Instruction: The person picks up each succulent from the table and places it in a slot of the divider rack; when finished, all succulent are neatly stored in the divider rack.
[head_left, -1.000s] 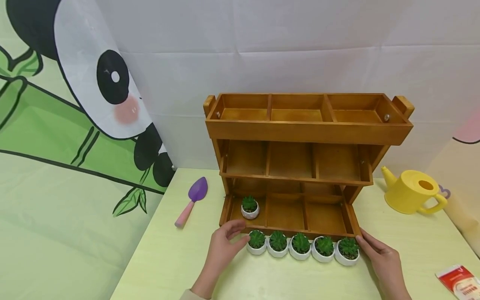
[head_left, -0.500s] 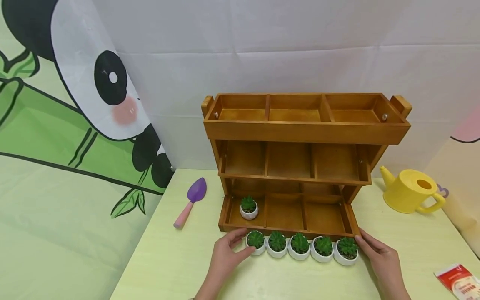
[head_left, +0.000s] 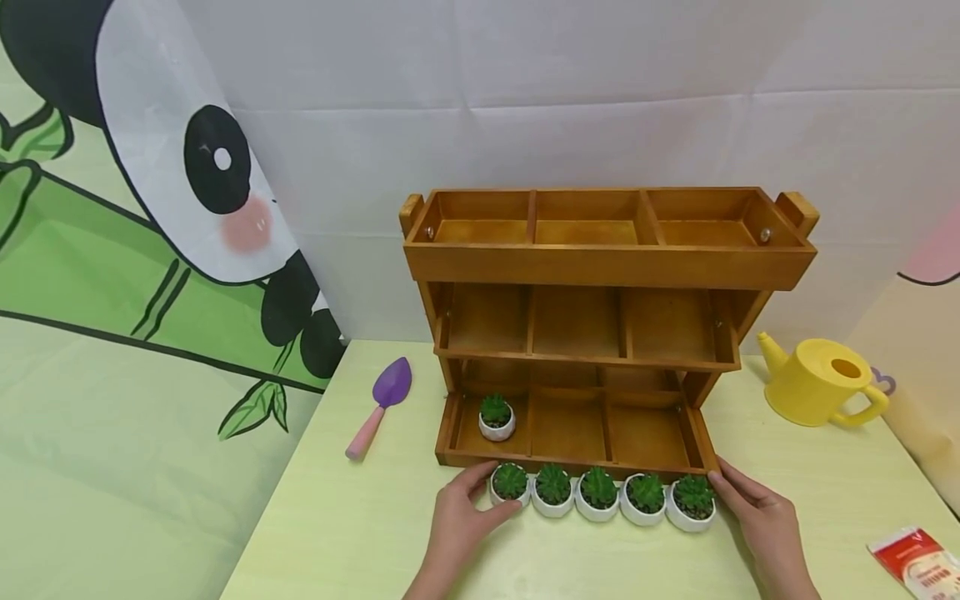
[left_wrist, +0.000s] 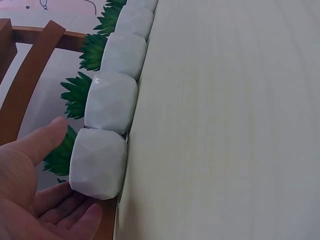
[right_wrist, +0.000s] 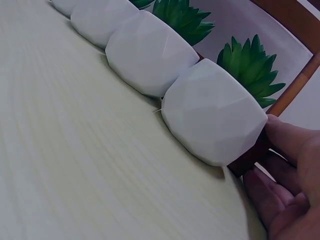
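Observation:
Several small potted succulents in white faceted pots stand in a row along the front of a brown wooden three-tier shelf (head_left: 611, 265). My left hand (head_left: 463, 512) is around the leftmost potted succulent (head_left: 510, 483), thumb in front and forefinger toward the shelf. In the left wrist view its thumb lies by the leaves, with the other fingers against the end of the white pot (left_wrist: 99, 164). My right hand (head_left: 768, 521) is at the shelf's front right corner. Its thumb touches the rightmost potted succulent (right_wrist: 212, 112) near the rim; its other fingers lie beside the shelf.
One more potted succulent (head_left: 496, 417) sits in the bottom tier's left compartment. A purple trowel (head_left: 378, 408) with a pink handle lies left of the shelf. To the right are a yellow watering can (head_left: 817, 382) and a red and white packet (head_left: 918, 562).
My left hand has moved rightward and slightly toward me, closer around the leftmost pot. My right hand has stayed at the shelf corner. The head view has shifted slightly.

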